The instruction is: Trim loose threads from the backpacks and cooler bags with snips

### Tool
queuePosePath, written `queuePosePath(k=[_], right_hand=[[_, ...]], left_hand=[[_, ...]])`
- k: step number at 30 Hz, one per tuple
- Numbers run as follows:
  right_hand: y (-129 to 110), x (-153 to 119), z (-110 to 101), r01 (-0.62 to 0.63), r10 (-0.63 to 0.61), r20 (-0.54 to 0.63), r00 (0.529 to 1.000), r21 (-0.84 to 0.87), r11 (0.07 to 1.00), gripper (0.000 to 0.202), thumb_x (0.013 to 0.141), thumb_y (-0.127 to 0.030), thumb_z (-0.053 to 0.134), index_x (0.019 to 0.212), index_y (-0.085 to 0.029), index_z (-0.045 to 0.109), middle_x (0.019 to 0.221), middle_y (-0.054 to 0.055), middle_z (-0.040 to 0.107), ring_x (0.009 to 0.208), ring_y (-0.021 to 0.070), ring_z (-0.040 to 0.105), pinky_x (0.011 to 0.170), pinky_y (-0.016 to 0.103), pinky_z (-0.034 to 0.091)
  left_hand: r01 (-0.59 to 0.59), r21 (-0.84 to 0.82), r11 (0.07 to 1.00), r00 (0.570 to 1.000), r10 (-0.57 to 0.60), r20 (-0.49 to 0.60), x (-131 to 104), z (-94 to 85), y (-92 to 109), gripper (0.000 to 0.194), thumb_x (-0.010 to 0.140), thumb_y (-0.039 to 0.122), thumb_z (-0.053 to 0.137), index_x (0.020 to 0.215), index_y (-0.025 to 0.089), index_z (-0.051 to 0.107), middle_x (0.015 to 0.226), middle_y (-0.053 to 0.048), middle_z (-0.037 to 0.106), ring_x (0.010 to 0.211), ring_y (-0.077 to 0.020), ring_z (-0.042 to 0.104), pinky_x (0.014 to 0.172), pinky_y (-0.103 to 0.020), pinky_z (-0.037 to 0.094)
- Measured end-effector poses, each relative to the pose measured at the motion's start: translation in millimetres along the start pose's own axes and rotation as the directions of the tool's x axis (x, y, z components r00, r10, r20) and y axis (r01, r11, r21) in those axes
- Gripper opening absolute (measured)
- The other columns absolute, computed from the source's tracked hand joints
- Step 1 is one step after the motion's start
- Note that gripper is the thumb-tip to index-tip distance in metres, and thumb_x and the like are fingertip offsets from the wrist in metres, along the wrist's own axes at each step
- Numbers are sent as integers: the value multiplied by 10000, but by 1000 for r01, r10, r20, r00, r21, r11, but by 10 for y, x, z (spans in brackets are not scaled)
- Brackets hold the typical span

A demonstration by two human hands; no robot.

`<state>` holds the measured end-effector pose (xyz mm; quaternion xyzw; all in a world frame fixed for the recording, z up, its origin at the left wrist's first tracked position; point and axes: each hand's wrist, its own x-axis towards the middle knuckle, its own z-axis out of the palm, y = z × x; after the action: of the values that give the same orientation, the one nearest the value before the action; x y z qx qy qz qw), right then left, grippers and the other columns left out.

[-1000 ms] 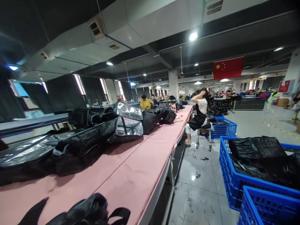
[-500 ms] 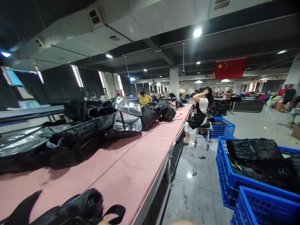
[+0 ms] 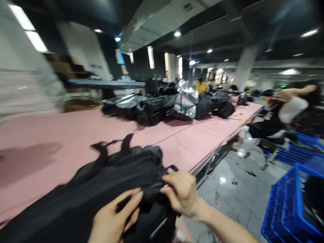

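A large black fabric bag [image 3: 101, 192] lies on the near part of the pink-covered table, with straps standing up from its far side. My left hand [image 3: 116, 216] is closed in a pinch on black material at the bag's near right part. To its right, my right hand [image 3: 183, 192] pinches the bag's right end with thumb and fingers, close to a small strap loop [image 3: 172, 167]. What exactly lies between the fingertips is hard to make out, black on black. A thin light line shows on the bag below my right hand.
Several black bags with silvery linings [image 3: 186, 103] are piled farther along the pink table [image 3: 177, 148]. Blue crates [image 3: 283, 206] stand on the floor to the right. Beyond them a seated person [image 3: 291, 111] is blurred, and someone in yellow [image 3: 201, 87] is at the back.
My view has swung left and down, so more of the near black bag shows. Both my hands have come into view, gripping it at its right end.
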<state>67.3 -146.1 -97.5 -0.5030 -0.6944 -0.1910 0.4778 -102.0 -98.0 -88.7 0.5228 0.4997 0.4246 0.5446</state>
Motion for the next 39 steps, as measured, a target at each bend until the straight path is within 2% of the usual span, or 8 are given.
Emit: queuePosePath(k=[2, 6, 10, 14, 23, 31, 37, 39], right_hand=[[10, 10, -10, -33, 30, 37, 999, 60, 998, 125, 851, -203, 509, 922, -155, 599, 773, 48, 670, 688, 137, 593, 635, 270, 462], [129, 19, 3, -159, 152, 58, 987, 141, 977, 102, 824, -157, 554, 901, -183, 614, 780, 32, 660, 703, 130, 605, 645, 260, 471], [187, 21, -14, -55, 51, 48, 998, 91, 994, 175, 798, -138, 584, 966, -184, 604, 830, 50, 660, 748, 152, 609, 679, 290, 472], [149, 29, -8, 26, -30, 78, 997, 47, 999, 204, 795, -127, 592, 991, -182, 596, 837, 57, 660, 747, 152, 604, 678, 293, 465], [119, 39, 5, -14, 6, 93, 996, 80, 997, 159, 807, -140, 579, 953, -193, 612, 794, 33, 657, 689, 135, 599, 642, 272, 468], [27, 96, 36, 73, -78, 86, 993, 63, 995, 193, 795, -111, 581, 975, -179, 598, 824, 42, 664, 731, 139, 610, 683, 271, 471], [54, 89, -12, -30, 23, 74, 997, 89, 996, 159, 812, -140, 573, 958, -192, 608, 810, 37, 653, 697, 133, 599, 653, 268, 469], [67, 81, -29, -16, 10, 78, 997, 82, 997, 166, 807, -146, 584, 965, -188, 613, 824, 42, 661, 722, 140, 605, 672, 271, 468]], left_hand=[[64, -110, 992, 992, -51, 116, -10, -1, 15, 432, 601, 456, 742, 819, 100, 636, 410, 56, 423, 386, -52, 346, 400, -179, 242], [126, -240, 963, 984, -92, 150, 71, 24, 68, 382, 604, 400, 724, 793, 84, 622, 380, 39, 455, 350, -26, 303, 391, -170, 169], [138, -305, 942, 982, -91, 165, 76, 26, 109, 372, 609, 386, 713, 803, 82, 621, 375, 33, 468, 332, -26, 303, 378, -169, 166], [126, -320, 939, 981, -70, 180, 47, 26, 111, 359, 610, 381, 711, 788, 82, 621, 380, 32, 473, 332, -28, 309, 371, -169, 179], [103, -329, 939, 984, -49, 168, 49, 25, 100, 347, 610, 383, 706, 767, 82, 635, 387, 34, 474, 339, -32, 317, 369, -170, 189], [94, -304, 948, 984, -41, 175, 24, 68, 127, 310, 618, 353, 694, 750, 78, 637, 385, 34, 474, 343, -32, 321, 368, -174, 183], [103, -318, 943, 983, -49, 175, 32, 65, 131, 316, 618, 351, 695, 758, 73, 638, 390, 30, 480, 345, -33, 328, 371, -174, 190], [102, -315, 944, 983, -46, 179, 43, 64, 123, 326, 615, 358, 700, 758, 72, 639, 393, 30, 477, 350, -33, 332, 372, -174, 194]])
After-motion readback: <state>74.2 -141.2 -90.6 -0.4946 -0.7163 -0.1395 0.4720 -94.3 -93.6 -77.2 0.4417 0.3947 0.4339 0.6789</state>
